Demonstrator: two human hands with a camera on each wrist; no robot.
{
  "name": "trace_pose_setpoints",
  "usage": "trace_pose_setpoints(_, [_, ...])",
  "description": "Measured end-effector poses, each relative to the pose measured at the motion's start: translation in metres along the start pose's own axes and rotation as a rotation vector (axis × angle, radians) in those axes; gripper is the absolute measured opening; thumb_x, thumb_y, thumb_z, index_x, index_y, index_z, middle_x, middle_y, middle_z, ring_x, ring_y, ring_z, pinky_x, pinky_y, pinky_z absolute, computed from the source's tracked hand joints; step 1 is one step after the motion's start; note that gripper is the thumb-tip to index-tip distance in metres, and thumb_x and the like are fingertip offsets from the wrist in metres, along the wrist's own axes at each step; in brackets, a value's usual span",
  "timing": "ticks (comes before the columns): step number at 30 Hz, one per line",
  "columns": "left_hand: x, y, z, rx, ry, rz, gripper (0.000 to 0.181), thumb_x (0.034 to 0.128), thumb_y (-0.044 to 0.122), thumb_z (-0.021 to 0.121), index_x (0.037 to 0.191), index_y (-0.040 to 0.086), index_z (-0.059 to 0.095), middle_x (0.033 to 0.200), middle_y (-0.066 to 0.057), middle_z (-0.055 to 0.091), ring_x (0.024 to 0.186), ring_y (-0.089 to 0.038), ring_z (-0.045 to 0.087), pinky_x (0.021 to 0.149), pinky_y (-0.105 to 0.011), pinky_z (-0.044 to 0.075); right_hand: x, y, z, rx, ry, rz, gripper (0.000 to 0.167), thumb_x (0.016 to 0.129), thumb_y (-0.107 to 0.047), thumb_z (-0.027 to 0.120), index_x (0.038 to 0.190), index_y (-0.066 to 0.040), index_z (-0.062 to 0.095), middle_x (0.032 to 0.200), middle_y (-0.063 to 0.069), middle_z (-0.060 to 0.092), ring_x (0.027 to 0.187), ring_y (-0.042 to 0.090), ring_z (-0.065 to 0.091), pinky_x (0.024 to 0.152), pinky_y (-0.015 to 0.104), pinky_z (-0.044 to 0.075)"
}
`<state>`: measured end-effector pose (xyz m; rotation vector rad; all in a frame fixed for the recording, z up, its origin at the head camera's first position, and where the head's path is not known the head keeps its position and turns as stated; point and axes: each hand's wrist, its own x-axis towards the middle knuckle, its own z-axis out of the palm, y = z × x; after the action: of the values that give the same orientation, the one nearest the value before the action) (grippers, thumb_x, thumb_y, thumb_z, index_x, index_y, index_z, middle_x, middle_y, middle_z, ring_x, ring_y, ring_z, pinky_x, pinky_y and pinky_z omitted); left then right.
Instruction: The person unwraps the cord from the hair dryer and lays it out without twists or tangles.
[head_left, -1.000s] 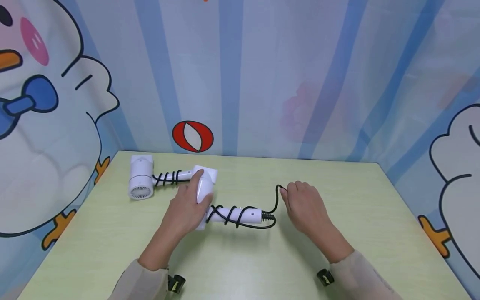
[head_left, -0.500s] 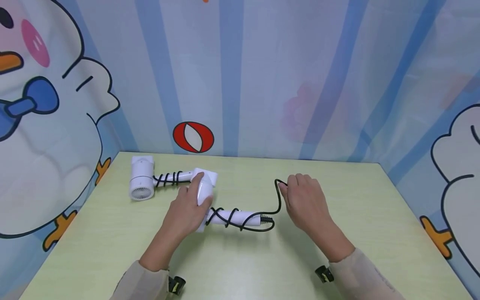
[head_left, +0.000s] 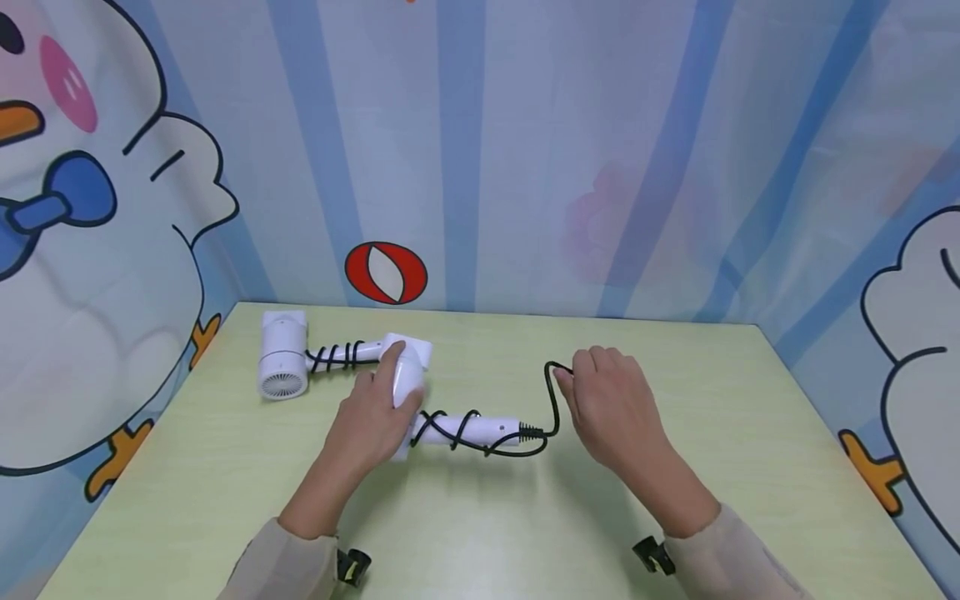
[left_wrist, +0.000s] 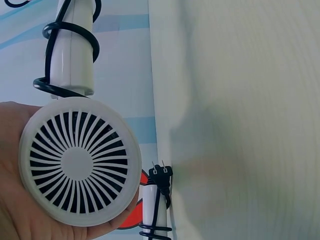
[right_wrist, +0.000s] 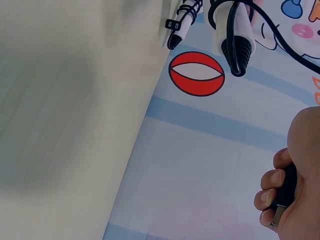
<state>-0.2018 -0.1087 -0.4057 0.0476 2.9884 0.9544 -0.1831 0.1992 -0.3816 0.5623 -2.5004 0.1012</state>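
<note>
My left hand grips the round body of a white hair dryer just above the table. The dryer's handle points right, with a black cord wound loosely around it. In the left wrist view its slatted intake grille faces the camera, the palm behind it. From the handle end the cord rises to my right hand. Curled fingers of that hand hold the cord's black plug, a metal prong showing below in the right wrist view.
A second white hair dryer lies at the table's back left, its cord wrapped neatly around the handle. Its black plug shows in the left wrist view. Behind the table hangs a striped cartoon curtain.
The outermost cord turn has slackened and slid toward the handle's end. My right hand has risen slightly with the plug. The left hand and dryer have barely moved.
</note>
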Motion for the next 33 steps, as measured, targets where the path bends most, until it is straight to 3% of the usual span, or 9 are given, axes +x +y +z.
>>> trace_pose_setpoints(21, [0.001,0.000,-0.002,-0.010,0.019,0.000,0.072,0.1010,0.044,0.052,0.162,0.026,0.018,0.130,-0.024,0.050,0.093,-0.037,0.060,0.069,-0.046,0.054,-0.019,-0.017,-0.013,0.022,-0.022,-0.056,0.038,0.104,-0.027,0.052,0.073,-0.011,0.038,0.066,0.000,0.028,0.058,0.018,0.026,0.058,0.031,0.025])
trace_pose_setpoints(33, [0.003,0.000,-0.005,-0.013,0.019,-0.014,0.072,0.1010,0.044,0.051,0.162,0.025,0.017,0.128,-0.024,0.050,0.094,-0.037,0.060,0.068,-0.046,0.054,-0.035,-0.020,-0.005,0.009,-0.066,-0.078,0.049,0.111,-0.041,0.027,0.076,-0.011,0.041,0.068,-0.001,0.029,0.061,0.017,0.027,0.059,0.030,0.025])
